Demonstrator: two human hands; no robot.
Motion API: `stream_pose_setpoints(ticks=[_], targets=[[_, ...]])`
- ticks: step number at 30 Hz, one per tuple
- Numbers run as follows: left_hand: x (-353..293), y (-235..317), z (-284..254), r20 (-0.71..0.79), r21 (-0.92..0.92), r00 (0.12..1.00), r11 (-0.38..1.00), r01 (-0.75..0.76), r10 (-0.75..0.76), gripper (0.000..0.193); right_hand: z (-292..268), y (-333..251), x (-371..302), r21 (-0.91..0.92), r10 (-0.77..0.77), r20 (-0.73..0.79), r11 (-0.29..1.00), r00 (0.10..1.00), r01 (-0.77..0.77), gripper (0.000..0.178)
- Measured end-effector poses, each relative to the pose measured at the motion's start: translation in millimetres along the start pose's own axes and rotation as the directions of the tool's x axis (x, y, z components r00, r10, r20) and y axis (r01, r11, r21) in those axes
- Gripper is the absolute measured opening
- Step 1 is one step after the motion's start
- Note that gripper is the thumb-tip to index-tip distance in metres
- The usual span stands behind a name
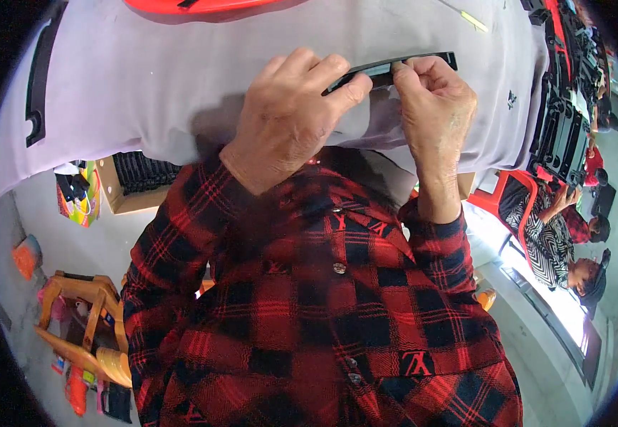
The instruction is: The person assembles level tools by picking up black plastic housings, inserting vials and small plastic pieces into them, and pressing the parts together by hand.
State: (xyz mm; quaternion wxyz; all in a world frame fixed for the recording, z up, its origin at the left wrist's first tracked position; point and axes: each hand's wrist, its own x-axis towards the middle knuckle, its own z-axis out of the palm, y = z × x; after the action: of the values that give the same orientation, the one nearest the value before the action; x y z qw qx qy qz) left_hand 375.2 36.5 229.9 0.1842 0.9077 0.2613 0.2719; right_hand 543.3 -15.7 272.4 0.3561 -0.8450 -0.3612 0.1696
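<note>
A long, narrow black strip-shaped part (450,61) with a pale greenish face lies across both my hands, just above the cloth-covered table (174,64). My left hand (284,117) grips its left end, with thumb and fingers closed around it and hiding that end. Thumb and index finger of my right hand (437,103) are pinched together on the strip right of its middle, the other fingers curled in. Whether a smaller piece sits in that pinch cannot be made out.
A red tray (213,6) stands at the far edge. A thin yellow-tipped stick (474,21) lies far right; another long black part (37,85) lies far left. Below are a carton of black parts (145,174) and a wooden stool (85,327). Other people sit at right beside stacked black parts (558,128).
</note>
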Motion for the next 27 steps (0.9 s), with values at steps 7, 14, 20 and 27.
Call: stream_pose_setpoints(ticks=[7, 14, 20, 27], targets=[[5, 2, 3, -0.107, 0.047, 0.994, 0.999, -0.019, 0.024, 0.029, -1, -6, 3, -0.18, -0.095, -0.03, 0.98, 0.995, 0.088, 0.013], [6, 4, 3, -0.112, 0.085, 0.993, 0.996, -0.018, 0.027, 0.029, -5, 8, 2, 0.0, -0.124, 0.02, 0.992, 0.992, 0.124, 0.01], [3, 6, -2, -0.02, 0.044, 1.0, 0.999, 0.019, -0.018, 0.044, -18, 13, 1, -0.153, -0.706, 0.097, 0.686, 0.701, 0.712, 0.016], [0, 0, 1, -0.072, -0.023, 0.997, 1.0, 0.0, -0.002, 0.039, -12, 23, -3, -0.248, -0.755, 0.213, 0.572, 0.62, 0.782, 0.023]])
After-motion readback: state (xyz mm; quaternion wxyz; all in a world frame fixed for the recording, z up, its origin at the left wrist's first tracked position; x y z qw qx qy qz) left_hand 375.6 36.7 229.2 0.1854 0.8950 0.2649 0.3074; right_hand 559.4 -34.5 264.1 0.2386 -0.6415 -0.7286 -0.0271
